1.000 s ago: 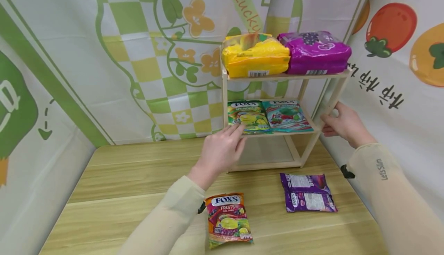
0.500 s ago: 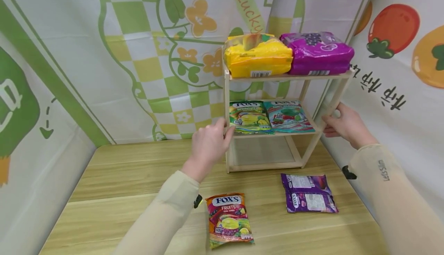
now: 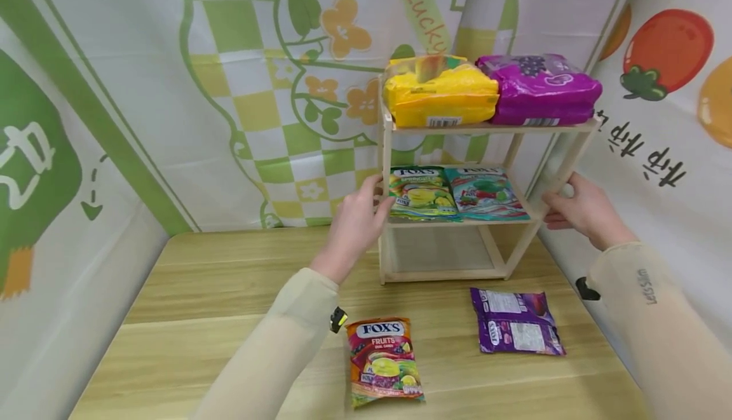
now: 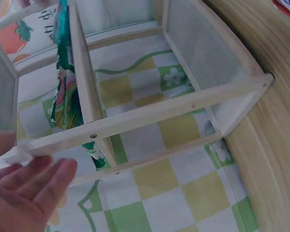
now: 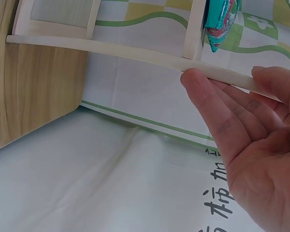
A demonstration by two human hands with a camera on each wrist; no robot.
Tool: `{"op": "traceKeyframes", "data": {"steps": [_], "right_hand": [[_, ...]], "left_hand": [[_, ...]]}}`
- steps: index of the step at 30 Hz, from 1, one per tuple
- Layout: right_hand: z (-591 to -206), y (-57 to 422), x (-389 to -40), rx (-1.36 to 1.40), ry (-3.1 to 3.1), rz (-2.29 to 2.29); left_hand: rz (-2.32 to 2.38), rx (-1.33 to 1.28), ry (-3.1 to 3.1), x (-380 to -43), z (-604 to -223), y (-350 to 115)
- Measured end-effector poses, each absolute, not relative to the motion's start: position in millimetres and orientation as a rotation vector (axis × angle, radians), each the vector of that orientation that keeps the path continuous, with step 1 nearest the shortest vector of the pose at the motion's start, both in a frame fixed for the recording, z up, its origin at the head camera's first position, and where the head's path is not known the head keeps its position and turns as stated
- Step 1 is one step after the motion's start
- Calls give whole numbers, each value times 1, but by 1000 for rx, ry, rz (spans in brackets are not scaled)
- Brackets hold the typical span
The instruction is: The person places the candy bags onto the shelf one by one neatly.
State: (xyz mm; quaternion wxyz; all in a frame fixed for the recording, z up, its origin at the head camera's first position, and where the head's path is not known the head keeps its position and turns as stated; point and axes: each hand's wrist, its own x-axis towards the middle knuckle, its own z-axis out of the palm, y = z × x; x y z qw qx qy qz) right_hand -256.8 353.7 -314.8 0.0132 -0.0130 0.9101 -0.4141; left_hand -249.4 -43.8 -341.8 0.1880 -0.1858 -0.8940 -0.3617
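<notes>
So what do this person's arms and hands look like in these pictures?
Both arms wear long, pale cream sleeves: the left sleeve shows no lettering, while the right sleeve has dark lettering reading "LetsSlim". A small black object shows beside each cuff, the left one with a yellow patch. The left hand and right hand wear no gloves.

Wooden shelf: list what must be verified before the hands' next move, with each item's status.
1. Right hand on right post: ok, post between thumb and fingers.
2. Left hand on left post: ok, likewise.
3. Grip firmness: cannot tell.
4. Top level packs: ok, yellow pack and purple pack sit side by side.
5. Middle level bags: ok, green bag and teal bag lie side by side.
6. Table before the shelf free: not ok, orange bag and dark purple bag lie there.
</notes>
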Motion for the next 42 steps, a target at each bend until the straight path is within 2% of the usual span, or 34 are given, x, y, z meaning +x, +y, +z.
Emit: {"op": "traceKeyframes", "data": {"steps": [12,42], "right_hand": [[-316,356,-258,-68,2836,-1304],[-318,358,-259,-115,2840,-1281]], "left_hand": [[-1353,-527,-2503,-263,-335,-44],[-1275,-529,-2646,-267,-337,-46]]}}
